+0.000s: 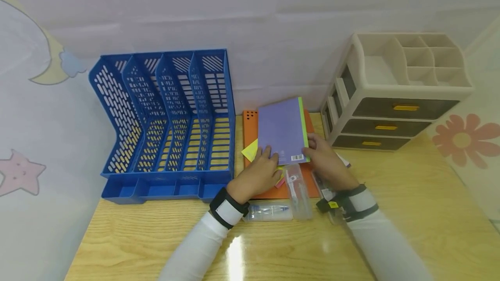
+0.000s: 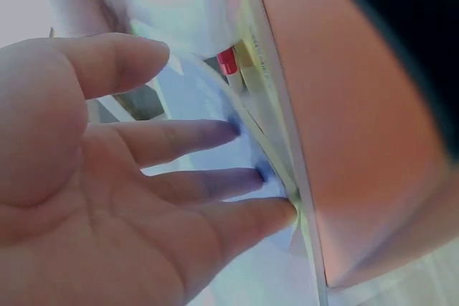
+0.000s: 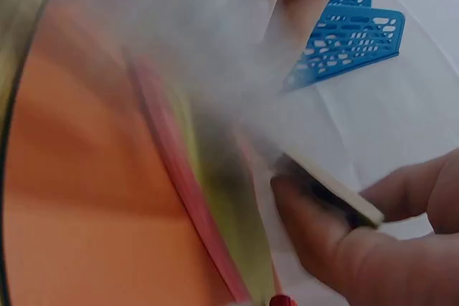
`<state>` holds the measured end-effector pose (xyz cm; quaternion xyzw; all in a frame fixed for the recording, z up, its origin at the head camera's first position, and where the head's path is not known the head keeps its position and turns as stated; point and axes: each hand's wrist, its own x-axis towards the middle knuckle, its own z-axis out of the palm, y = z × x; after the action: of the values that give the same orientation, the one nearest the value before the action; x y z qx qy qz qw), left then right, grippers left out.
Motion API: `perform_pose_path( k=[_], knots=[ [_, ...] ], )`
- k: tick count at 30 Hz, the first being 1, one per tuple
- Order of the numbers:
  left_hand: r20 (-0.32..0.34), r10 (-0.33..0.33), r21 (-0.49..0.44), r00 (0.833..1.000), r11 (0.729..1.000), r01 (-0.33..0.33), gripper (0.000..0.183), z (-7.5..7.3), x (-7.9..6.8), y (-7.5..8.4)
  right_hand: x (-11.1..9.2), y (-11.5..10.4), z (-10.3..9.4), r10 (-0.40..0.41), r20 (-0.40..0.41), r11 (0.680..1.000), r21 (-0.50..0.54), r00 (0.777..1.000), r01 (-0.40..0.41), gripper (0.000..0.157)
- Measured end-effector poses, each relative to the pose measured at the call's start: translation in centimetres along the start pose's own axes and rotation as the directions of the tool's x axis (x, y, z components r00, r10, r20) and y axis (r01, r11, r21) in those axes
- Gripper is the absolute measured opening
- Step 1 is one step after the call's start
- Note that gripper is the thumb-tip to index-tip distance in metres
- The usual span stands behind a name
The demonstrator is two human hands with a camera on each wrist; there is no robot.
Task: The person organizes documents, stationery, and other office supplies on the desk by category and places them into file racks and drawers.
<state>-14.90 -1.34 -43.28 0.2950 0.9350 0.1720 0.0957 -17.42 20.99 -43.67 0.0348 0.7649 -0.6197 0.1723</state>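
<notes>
A purple notebook (image 1: 280,131) with a lime-green strip down its right side and a barcode at its lower edge is tilted above an orange folder (image 1: 251,129). My right hand (image 1: 328,164) pinches its lower right edge between thumb and fingers; the right wrist view shows the notebook's thin edge in that grip. At the lower left of the cover, my left hand (image 1: 259,177) touches it with extended fingers, which the left wrist view shows nearly straight. Beneath the notebook a yellow sheet (image 1: 251,151) and a bit of something pink (image 1: 280,183) stick out.
To the left stands a blue file rack (image 1: 168,177) with several slots. A beige drawer organizer (image 1: 359,77) is at the right. Near my wrists lie a clear case (image 1: 298,194) and a clear pack of pens (image 1: 269,212). Another clear item is partly hidden under my right wrist.
</notes>
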Motion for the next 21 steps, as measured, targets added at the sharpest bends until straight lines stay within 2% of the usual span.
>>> perform_pose_path(
  k=[2, 6, 12, 16, 19, 21],
  knots=[
    [0.003, -0.002, -0.018, 1.000, 1.000, 0.002, 0.053, 0.0, 0.0, 0.0, -0.1, 0.0, 0.1, -0.018, -0.008, 0.998, 0.055, 1.000, 0.019, 0.057],
    [0.008, -0.011, -0.088, 1.000, 0.996, 0.012, 0.057, -0.2, -0.4, -0.1, -0.8, -0.2, -0.1, -0.010, -0.017, 0.996, 0.085, 1.000, 0.011, 0.057],
    [-0.073, -0.004, -0.220, 0.997, 0.975, -0.012, 0.065, -1.5, -1.1, -0.6, -2.2, -1.8, -0.3, -0.062, -0.010, 0.993, 0.095, 0.998, 0.063, 0.052],
    [-0.153, -0.033, -0.347, 0.988, 0.938, -0.022, 0.071, -2.8, -1.5, -0.5, -3.4, -3.1, 0.2, -0.110, -0.028, 0.994, 0.018, 0.994, 0.110, 0.053],
    [-0.240, -0.041, -0.427, 0.970, 0.902, -0.067, 0.073, -3.3, -1.6, -0.3, -4.2, -3.8, 0.9, -0.197, -0.039, 0.980, -0.027, 0.980, 0.196, 0.055],
    [-0.282, -0.047, -0.477, 0.958, 0.874, -0.097, 0.074, -3.5, -1.6, -0.2, -4.6, -4.0, 1.5, -0.270, -0.042, 0.961, -0.072, 0.962, 0.266, 0.056]
  ],
)
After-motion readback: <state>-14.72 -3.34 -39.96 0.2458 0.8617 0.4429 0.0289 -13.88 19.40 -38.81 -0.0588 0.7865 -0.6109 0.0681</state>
